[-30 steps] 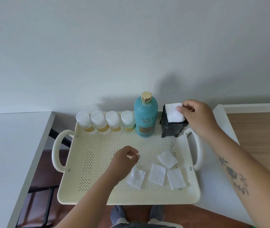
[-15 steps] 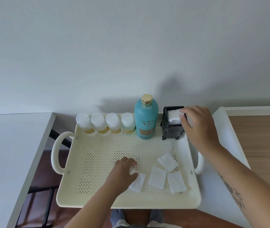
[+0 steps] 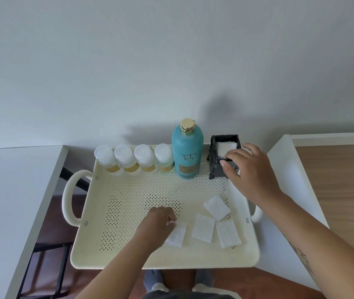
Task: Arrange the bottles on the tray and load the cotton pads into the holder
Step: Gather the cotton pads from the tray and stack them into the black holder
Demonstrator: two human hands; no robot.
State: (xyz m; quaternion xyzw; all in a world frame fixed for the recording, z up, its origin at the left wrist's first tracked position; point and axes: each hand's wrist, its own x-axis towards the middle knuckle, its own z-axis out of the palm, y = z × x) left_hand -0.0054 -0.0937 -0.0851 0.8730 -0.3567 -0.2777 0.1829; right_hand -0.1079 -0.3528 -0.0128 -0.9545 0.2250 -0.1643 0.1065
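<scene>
A cream perforated tray [image 3: 165,261] carries a row of several small white-capped bottles [image 3: 126,157] along its back edge, with a tall teal bottle [image 3: 187,152] with a gold cap beside them. At the back right corner stands the black holder [image 3: 215,167] with a white cotton pad [image 3: 223,147] lying inside it. My right hand [image 3: 251,171] rests on the holder's front right rim, fingers apart and empty. My left hand [image 3: 156,223] pinches the corner of a cotton pad [image 3: 177,235] lying on the tray's front middle. Three more pads [image 3: 203,228] lie to its right.
The tray bridges a gap between a white table [image 3: 10,201] on the left and a white surface [image 3: 290,190] on the right, which meets a wooden top [image 3: 340,180]. A plain wall rises right behind the bottles. My socked feet [image 3: 153,279] show below the tray.
My right hand pushed the pad down into the holder and let go of it. My left hand dropped onto the leftmost loose pad and closed its fingers on it.
</scene>
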